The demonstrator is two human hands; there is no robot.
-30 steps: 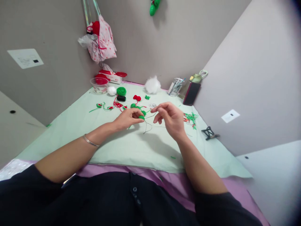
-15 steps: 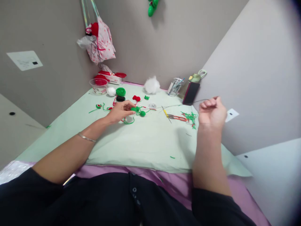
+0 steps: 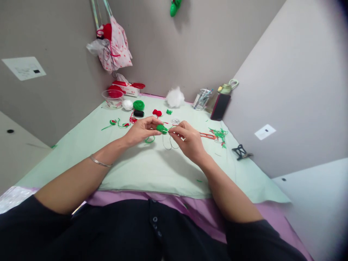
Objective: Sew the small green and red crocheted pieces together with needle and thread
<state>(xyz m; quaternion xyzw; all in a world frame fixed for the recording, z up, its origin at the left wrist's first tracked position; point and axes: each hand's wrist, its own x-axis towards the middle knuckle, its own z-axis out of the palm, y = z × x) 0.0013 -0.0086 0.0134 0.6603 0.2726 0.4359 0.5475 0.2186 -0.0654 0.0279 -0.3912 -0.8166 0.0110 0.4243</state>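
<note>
My left hand [image 3: 144, 129] pinches a small green crocheted piece [image 3: 161, 128] above the middle of the table. Against its right side, my right hand [image 3: 187, 139] holds a thin needle [image 3: 165, 131] between thumb and fingertips, its point at the green stitches. A dark thread [image 3: 170, 148] hangs in a loop beneath both hands. Green yarn [image 3: 149, 140] trails under my left fingers. Just behind the hands lie a red crocheted bow [image 3: 157, 113], a small green piece [image 3: 169, 112] and a clear round disc [image 3: 175, 121].
Orange-handled snips [image 3: 208, 136] and green yarn scraps [image 3: 220, 135] lie right, near a black clip [image 3: 241, 152]. Behind are yarn balls [image 3: 138, 105], a black thread spool [image 3: 138, 114], white stuffing [image 3: 174, 97], a plastic tub [image 3: 112, 99], a pen cup [image 3: 201, 100] and a phone [image 3: 220, 107].
My right hand has come from far right, where the thread was drawn taut, back to the green piece beside my left hand. The thread now hangs slack, and the black clip has come into view.
</note>
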